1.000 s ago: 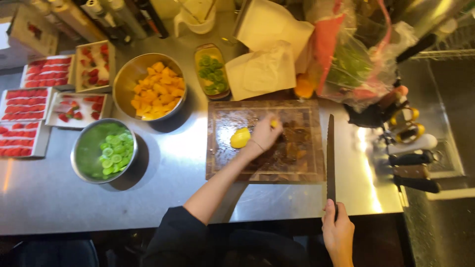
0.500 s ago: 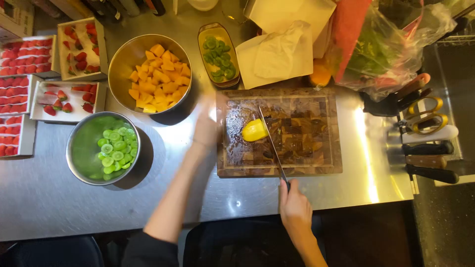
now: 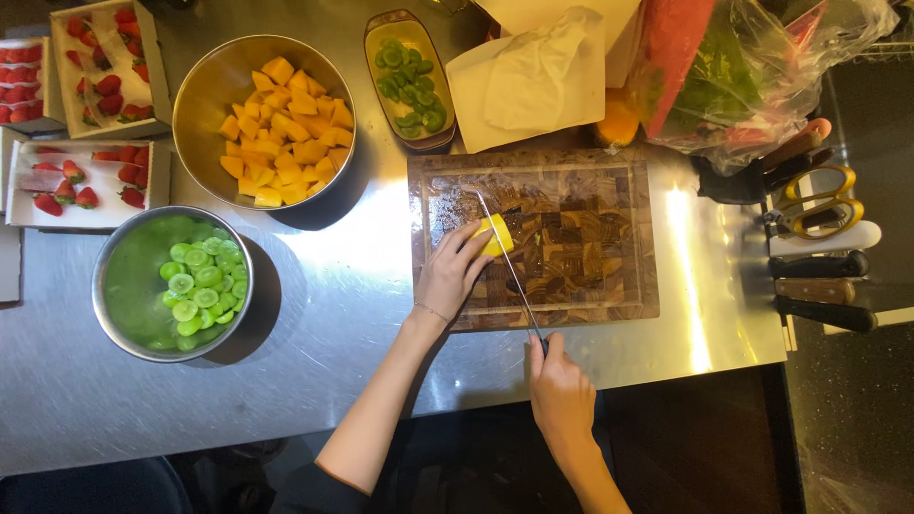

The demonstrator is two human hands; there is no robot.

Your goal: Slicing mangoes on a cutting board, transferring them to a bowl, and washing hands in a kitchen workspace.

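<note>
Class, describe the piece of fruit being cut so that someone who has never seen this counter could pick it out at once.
Start at the dark wooden chopping board on the steel counter. On its left part, the left hand pins a small yellow fruit piece, with the knife in the right hand beside it. It is the only fruit on the board; the other yellow chunks fill a metal bowl.

The bare strip of the stainless steel counter [image 3: 314,286] between the two steel bowls and the end-grain wooden cutting board [image 3: 590,276] gives open passage from the near edge toward the far side. On the left, a steel bowl of sliced green grapes [image 3: 173,284] and, farther, a steel bowl of yellow fruit chunks [image 3: 267,119] block the way. The far edge is crowded: an oval dish of green slices [image 3: 409,81], folded white paper [image 3: 533,81] and a clear plastic bag [image 3: 762,76]. To the right, a rack of dark-handled knives and yellow-handled scissors [image 3: 819,247] closes the side. The right half of the board lies open.
</note>
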